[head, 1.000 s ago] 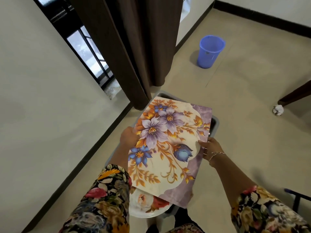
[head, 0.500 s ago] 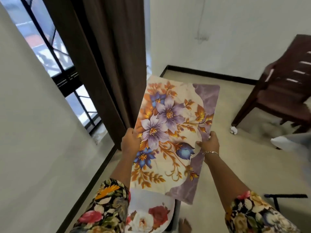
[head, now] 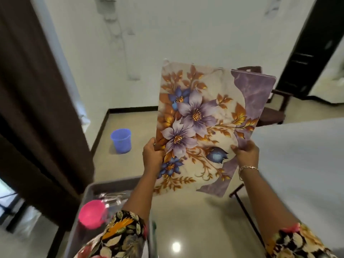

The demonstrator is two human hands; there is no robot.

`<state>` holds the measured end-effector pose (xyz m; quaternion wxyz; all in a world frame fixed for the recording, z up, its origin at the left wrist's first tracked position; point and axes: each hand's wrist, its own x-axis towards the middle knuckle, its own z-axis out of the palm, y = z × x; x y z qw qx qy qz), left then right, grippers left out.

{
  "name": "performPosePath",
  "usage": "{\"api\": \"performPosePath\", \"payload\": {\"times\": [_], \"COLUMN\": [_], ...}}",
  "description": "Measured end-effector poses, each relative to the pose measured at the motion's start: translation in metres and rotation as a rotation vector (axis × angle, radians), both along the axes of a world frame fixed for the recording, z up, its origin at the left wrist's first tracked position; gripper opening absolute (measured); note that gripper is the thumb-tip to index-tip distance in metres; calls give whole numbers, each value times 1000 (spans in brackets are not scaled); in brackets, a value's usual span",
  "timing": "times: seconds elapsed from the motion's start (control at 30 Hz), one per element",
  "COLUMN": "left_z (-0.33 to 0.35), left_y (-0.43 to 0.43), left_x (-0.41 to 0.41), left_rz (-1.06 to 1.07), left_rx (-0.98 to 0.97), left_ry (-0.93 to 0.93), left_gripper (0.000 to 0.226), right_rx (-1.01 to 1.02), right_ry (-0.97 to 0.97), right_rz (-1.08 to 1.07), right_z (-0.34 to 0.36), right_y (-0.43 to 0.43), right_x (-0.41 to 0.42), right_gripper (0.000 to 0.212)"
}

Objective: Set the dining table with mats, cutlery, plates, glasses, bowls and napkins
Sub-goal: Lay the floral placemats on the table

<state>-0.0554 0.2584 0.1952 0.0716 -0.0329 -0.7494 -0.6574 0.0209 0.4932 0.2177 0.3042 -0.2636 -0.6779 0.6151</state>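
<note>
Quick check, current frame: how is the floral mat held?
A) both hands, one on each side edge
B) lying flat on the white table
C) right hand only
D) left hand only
A: the floral mat is up in the air, with the left hand gripping its left edge and the right hand gripping its right edge.

A blue bucket [head: 121,140] stands on the pale, glossy floor [head: 186,220] near the black skirting [head: 130,109] at the foot of the white wall [head: 167,34]. A dark brown curtain [head: 37,108] hangs down the left side, with a window [head: 7,192] low beside it. A dark wooden chair [head: 273,116] stands at the far right, near a dark door [head: 305,53].
</note>
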Motion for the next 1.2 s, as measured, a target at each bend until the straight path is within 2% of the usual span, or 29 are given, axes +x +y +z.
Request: {"api": "performPosePath", "payload": {"times": [0.13,0.27,0.37,0.53,0.73,0.87,1.03,1.2], "left_z": [14,27,32,20,15,-3,-25,-26], "left_y": [94,192,258,335,382,396,401,405], "left_x": [24,69,104,145,163,163,154,152], "left_rz": [-150,-254,-328,-400,-402,-421,-447,-454], "left_rx": [104,206,275,207,26,-105,-147,-140], "left_ry": [-1,-14,-41,-72,-25,-63,-131,-139], "left_gripper": [9,26,28,24,11,24,30,45], "right_rx": [55,88,88,74,27,-11,56,234], "right_ry": [54,74,67,63,35,-39,-200,-334], "right_rz": [-114,-189,-227,-248,-225,-179,-87,-125], "right_z": [23,38,40,28,15,-7,-28,-35], "right_y": [86,173,239,321,370,381,386,391], "right_x": [46,105,148,206,230,241,245,235], "right_gripper": [26,25,27,26,28,23,32,18]}}
